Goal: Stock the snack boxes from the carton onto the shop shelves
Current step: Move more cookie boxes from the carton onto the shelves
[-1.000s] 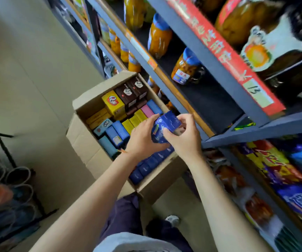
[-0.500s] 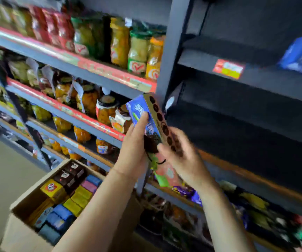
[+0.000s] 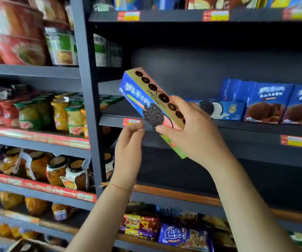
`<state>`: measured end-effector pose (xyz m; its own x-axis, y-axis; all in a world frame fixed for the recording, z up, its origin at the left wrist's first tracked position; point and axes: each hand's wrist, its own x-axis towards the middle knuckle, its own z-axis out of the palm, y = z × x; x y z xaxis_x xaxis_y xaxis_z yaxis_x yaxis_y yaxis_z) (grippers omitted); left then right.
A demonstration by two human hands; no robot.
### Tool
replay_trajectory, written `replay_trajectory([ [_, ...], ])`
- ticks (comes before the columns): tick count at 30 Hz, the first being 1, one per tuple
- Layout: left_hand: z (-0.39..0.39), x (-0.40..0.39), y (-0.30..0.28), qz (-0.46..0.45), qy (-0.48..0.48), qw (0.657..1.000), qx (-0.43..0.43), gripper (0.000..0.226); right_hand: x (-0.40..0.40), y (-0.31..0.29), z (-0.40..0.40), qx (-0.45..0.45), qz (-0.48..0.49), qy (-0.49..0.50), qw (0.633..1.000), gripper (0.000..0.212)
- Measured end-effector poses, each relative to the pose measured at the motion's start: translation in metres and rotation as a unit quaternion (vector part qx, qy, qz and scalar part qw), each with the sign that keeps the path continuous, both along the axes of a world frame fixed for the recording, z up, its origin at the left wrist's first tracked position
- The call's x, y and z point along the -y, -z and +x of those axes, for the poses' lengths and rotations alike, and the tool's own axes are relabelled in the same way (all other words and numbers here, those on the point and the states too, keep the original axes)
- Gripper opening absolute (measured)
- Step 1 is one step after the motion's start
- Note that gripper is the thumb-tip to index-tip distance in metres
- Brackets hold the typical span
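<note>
The cookie box [image 3: 152, 108] has risen to the shelf [image 3: 255, 127]; right hand [image 3: 192, 135] grips it, left hand [image 3: 128, 150] loose beside; next, set it near the shelf's left edge.

Right hand [image 3: 192, 131] covers the lower end of the snack box [image 3: 146, 99]; print there unreadable. Red tins [image 3: 14, 33] at 10 o'clock motion-blurred and cut by the top and left edges. Price tags [image 3: 128, 16] at 12 o'clock too smeared to read. Blue biscuit packs [image 3: 272, 104] at 3 o'clock run off the right edge. A cardboard corner [image 3: 17, 247] at 7 o'clock is clipped by the bottom edge.
</note>
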<state>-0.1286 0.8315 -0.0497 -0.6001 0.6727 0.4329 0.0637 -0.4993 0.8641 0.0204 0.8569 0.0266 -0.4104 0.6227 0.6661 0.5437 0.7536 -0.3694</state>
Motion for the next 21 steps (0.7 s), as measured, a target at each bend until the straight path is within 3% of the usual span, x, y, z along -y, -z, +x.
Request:
replay_trajectory([
  [5,-0.018,-0.006,-0.020,0.006,-0.137,0.979,-0.153,0.020,-0.039,-0.042,-0.045,0.175,0.137,0.076,0.972,0.075],
  [8,-0.024,-0.008,-0.034,0.023,-0.144,0.971,-0.189,0.023,-0.065,-0.052,-0.076,0.241,0.131,0.059,0.960,0.073],
  [11,-0.026,-0.012,-0.048,0.040,-0.168,0.944,-0.282,0.018,-0.089,-0.053,-0.095,0.301,0.092,0.052,0.948,0.060],
  [14,-0.036,-0.024,-0.057,0.015,-0.195,0.916,-0.351,0.032,-0.106,-0.052,-0.095,0.318,0.050,0.042,0.946,0.052],
  [18,-0.055,-0.048,-0.064,-0.036,-0.260,0.838,-0.478,0.038,-0.111,-0.059,-0.066,0.258,0.038,0.025,0.965,0.080],
  [21,-0.059,-0.062,-0.077,-0.073,-0.229,0.797,-0.553,0.047,-0.123,-0.062,-0.030,0.207,0.002,0.048,0.977,0.084],
])
